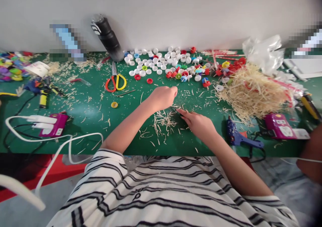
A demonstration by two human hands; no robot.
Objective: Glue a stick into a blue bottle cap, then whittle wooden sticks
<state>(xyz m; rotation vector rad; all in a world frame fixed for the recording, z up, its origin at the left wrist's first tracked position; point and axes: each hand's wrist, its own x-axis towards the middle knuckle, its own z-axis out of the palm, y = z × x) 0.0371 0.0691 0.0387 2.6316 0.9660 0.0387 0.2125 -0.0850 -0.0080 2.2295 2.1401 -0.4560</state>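
Note:
My left hand (164, 96) is closed in a fist above the green table, its fingertips turned away so that anything inside is hidden. Just right of it and nearer to me, my right hand (197, 122) is closed around a thin dark tool, of which only a small tip shows near the index finger. Short pale wood strips (164, 121) lie scattered under and between both hands. White and coloured bottle caps (158, 64) spread beyond my left hand. Scissors (115, 82) with red and yellow handles and a yellow cap (114, 104) lie to the left.
A black bottle (108, 39) stands by the wall. At right are a heap of pale shavings (251, 92), a blue glue gun (238, 134) and a purple power socket (280, 126). Another purple socket (59, 124) with white cables sits left. A person's arm (312, 153) shows at far right.

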